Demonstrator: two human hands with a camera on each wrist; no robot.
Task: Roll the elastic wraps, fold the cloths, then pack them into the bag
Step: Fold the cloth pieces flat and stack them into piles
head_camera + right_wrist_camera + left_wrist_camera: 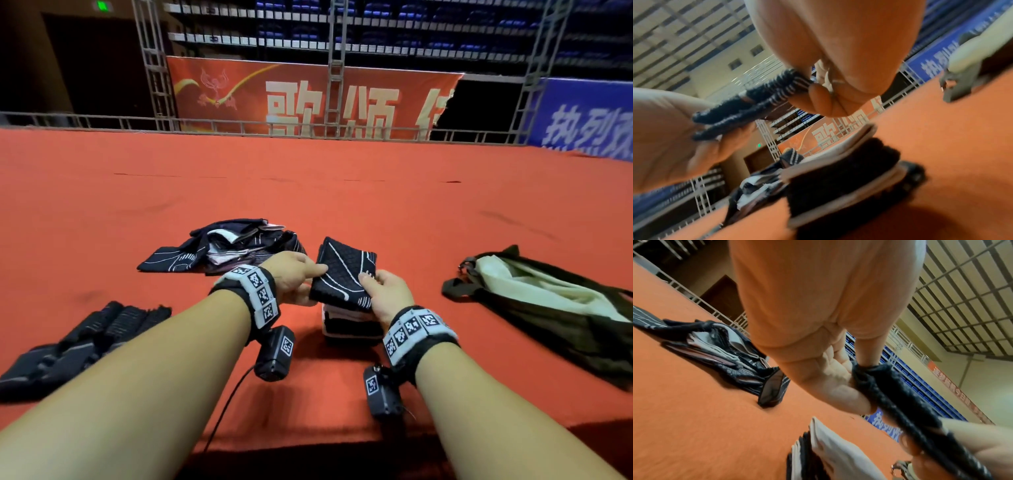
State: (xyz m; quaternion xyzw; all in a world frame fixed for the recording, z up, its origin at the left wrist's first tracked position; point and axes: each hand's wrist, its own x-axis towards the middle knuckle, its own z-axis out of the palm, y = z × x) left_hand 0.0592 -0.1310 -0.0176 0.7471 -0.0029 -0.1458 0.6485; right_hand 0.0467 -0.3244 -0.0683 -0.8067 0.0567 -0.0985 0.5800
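A folded black cloth with white lines (344, 274) hangs just above a stack of folded cloths (349, 323). My left hand (298, 275) pinches its left edge, thumb on top, and my right hand (385, 291) pinches its right corner. In the left wrist view the cloth (906, 405) runs from my left hand (840, 386) down to the right hand's fingers (970, 444). The right wrist view shows its doubled edge (748, 107) between both hands, above the stack (840, 183). A heap of unfolded cloths (236, 246) lies behind my left hand. Rolled dark wraps (82, 342) lie at the left. The black bag with pale lining (548, 301) lies open at the right.
Everything rests on a red-carpeted platform (308, 192) whose front edge (308, 445) is near my forearms. A metal railing (137, 121) and a red banner (308, 99) close off the far side. A cable (222, 411) trails from the left wrist camera.
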